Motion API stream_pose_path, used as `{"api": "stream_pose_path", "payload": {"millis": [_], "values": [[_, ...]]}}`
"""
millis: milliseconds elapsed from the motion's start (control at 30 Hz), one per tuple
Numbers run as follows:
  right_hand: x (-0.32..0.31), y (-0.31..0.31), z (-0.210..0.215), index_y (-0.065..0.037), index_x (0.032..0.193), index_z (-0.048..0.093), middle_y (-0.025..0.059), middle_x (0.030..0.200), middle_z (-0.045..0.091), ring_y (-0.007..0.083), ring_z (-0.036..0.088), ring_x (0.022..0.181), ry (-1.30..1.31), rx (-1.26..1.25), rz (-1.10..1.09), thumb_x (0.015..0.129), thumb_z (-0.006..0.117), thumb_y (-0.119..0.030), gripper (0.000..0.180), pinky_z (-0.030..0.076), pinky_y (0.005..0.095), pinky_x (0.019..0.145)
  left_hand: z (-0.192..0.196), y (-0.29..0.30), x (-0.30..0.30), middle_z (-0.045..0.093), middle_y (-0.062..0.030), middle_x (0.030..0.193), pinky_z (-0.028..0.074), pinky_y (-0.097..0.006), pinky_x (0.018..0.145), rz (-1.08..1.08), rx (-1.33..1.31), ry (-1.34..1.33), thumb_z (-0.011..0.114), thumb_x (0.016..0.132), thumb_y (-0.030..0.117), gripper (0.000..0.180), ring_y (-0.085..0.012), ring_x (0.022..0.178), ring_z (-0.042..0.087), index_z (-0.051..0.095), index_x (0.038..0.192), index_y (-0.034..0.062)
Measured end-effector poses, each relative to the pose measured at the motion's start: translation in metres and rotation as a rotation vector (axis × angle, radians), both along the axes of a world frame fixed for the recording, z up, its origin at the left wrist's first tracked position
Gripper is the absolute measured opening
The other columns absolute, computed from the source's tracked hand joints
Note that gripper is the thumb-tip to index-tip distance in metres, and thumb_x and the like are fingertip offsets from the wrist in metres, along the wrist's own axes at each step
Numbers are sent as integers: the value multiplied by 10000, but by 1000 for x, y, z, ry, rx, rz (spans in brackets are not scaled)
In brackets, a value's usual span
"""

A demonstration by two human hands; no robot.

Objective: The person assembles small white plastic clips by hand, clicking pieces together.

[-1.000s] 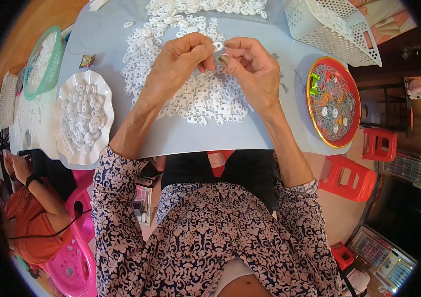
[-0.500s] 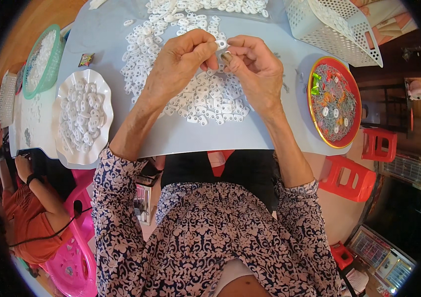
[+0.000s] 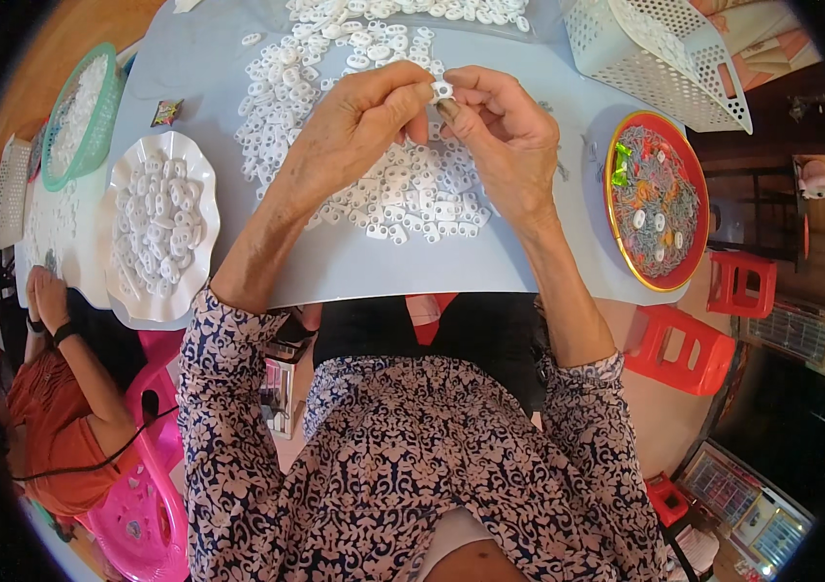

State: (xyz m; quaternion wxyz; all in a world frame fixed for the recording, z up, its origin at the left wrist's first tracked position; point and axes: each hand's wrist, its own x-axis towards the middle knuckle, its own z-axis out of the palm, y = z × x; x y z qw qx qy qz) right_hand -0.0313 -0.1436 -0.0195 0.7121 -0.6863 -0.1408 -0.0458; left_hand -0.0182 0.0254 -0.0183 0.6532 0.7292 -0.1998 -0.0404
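A small white plastic piece with a round hole (image 3: 443, 89) is pinched between my two hands above the table. My left hand (image 3: 359, 126) has its thumb and forefinger closed at the piece's left side. At its right side, the thumb and fingers of my right hand (image 3: 505, 131) are closed on it too; the right thumbnail looks dark. Under and around both hands spreads a loose heap of similar white pieces (image 3: 403, 199), oval with holes. Whether my curled fingers hide anything smaller, I cannot tell.
A white scalloped dish (image 3: 201, 262) of white pieces stands left, beside a small wrapped packet (image 3: 166, 113). On the right are a red bowl (image 3: 693, 257) of thin grey parts and a white perforated basket (image 3: 606, 63). A green basket (image 3: 56, 179) and a co-worker's hands (image 3: 47, 296) are far left.
The white piece has shifted slightly right, and my right thumb now presses against it. My hands have barely moved otherwise. The co-worker's hands have come together at the far left.
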Motion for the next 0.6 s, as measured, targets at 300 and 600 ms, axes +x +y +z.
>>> {"api": "stream_pose_path", "payload": {"millis": [300,600], "values": [[0,1,-2,25,1073,601,36,872,612,85,602,768,-23,8,9,845,630,-2,232,524,225,702,2,-1,-3,519,-24,616,400,-267,552,27,115,-115,432,964,206,249,-103,586,476,569,871,20],[1,-1,-4,18,1075,605,16,844,607,77,603,738,-7,-4,59,859,610,-10,218,520,214,674,-2,-1,-2,495,-17,594,390,-265,535,40,86,-119,435,962,211,246,-98,567,460,570,869,27]]}}
